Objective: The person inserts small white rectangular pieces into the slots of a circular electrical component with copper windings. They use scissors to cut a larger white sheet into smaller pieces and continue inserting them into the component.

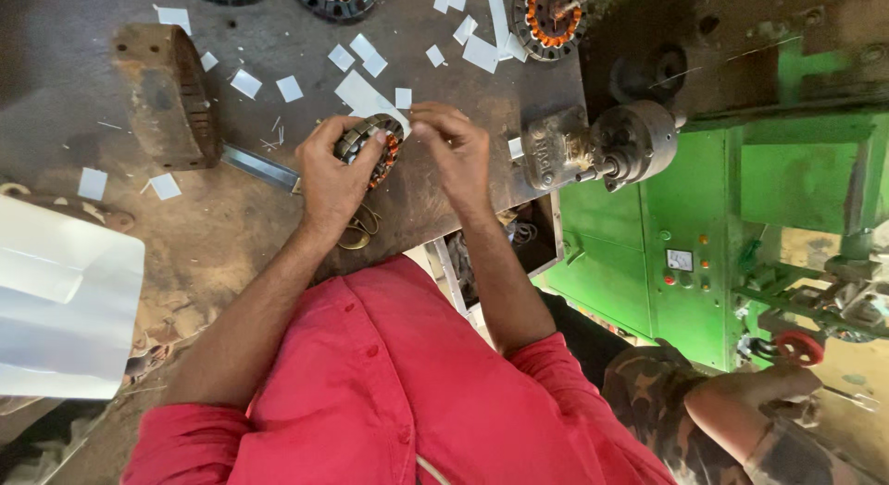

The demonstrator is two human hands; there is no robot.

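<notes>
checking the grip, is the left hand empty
No, the left hand is wrapped around a round motor stator with copper windings, while the right hand pinches at its upper edge.

You have one view only — the camera on your head, tilted steeply down over your own chest and forearms. It faces the workbench [111, 216] straight ahead of you, close enough that your left hand [331, 175] and right hand [456, 151] fill the middle of the frame. To your right it takes in the green machine [685, 216] — nothing overlaps with another camera.
</notes>
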